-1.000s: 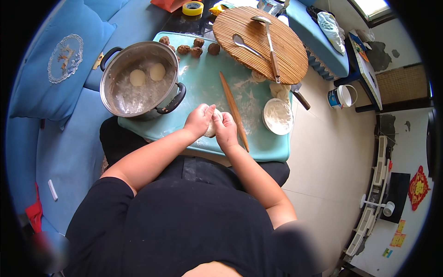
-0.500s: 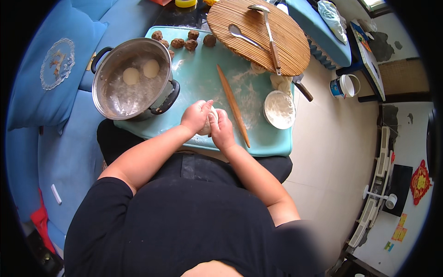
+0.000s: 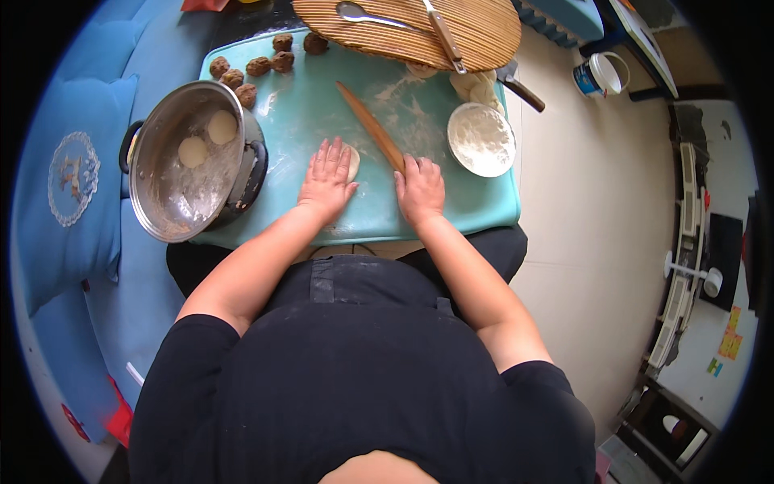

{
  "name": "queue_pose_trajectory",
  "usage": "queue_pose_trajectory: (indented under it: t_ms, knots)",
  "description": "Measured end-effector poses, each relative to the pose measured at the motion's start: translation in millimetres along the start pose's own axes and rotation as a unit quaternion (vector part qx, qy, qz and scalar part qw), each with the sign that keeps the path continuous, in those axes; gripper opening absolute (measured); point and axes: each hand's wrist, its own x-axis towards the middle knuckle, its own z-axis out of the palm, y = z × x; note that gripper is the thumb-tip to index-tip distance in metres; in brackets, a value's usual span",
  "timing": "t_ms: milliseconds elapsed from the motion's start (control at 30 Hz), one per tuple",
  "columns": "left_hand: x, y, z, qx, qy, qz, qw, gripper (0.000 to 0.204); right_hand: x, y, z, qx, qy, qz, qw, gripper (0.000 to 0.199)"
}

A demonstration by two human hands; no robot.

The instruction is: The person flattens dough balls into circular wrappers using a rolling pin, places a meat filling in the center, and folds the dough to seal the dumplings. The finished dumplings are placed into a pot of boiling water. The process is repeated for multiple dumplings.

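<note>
My left hand (image 3: 326, 184) lies flat, fingers stretched forward, on a pale round of dough (image 3: 352, 164) on the floury turquoise board (image 3: 298, 121). Only the right edge of that dough shows from under the fingers. My right hand (image 3: 422, 192) is closed over the near end of a tapered wooden rolling pin (image 3: 367, 123), which slants away to the far left; its near tip is hidden beneath the hand. To the right of this hand stands a white bowl (image 3: 482, 171) of flour. Several brown balls of filling (image 3: 258, 66) sit along the board's far left.
A steel pot (image 3: 165, 218) with black handles stands at the left, holding two flat dough rounds (image 3: 222, 127). At the far side, a round slatted mat (image 3: 387, 50) carries a spoon and a ladle. A knife handle (image 3: 526, 97) juts past the board's right edge.
My hands have parted from around the dough. The left now presses it flat on the board, while the right has gone to the rolling pin. The whole view has shifted.
</note>
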Motion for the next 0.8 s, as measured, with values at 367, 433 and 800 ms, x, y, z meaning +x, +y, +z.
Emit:
queue_pose_trajectory:
  t_ms: [367, 433, 800]
  knots:
    - [8, 13, -9, 0.074, -0.028, -0.014, 0.997, 0.068, 6, 6, 0, 0.005, -0.016, -0.013, 1.0, 0.036]
    - [9, 9, -18, 0.052, -0.044, 0.089, 0.994, 0.064, 6, 7, 0, 0.011, -0.007, -0.016, 1.0, 0.035]
    - [-14, -12, -48, -0.056, 0.188, 0.02, 0.98, 0.055, 16, 17, -39, 0.125, -0.152, -0.165, 0.967, 0.024]
